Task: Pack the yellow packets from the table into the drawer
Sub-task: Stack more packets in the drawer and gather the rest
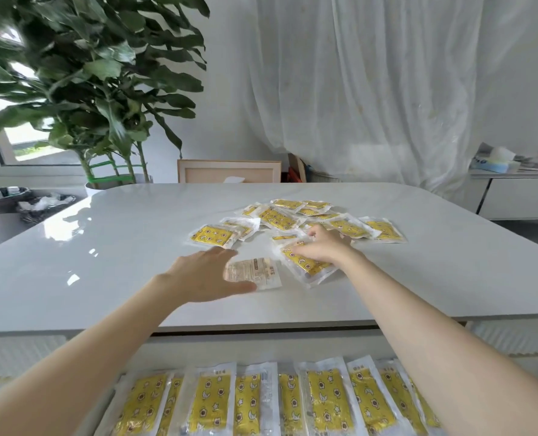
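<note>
Hands among packets on the table (119,247).
Left hand (204,275), spread open, reaches a face-down packet (255,273); right hand (319,247) grasps a yellow packet (307,267) by the pile (293,215); others line the near drawer (255,357).

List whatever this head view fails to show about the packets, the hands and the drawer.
Head view only:
- Pale packet: print too small and blurred; the left hand covers its left edge.
- Stack under the right hand: the hand hides the count.
- Drawer packets: cut off by the bottom edge, partly behind both forearms; the drawer's walls are out of view.
- Table pile: overlaps hide its count.
</note>
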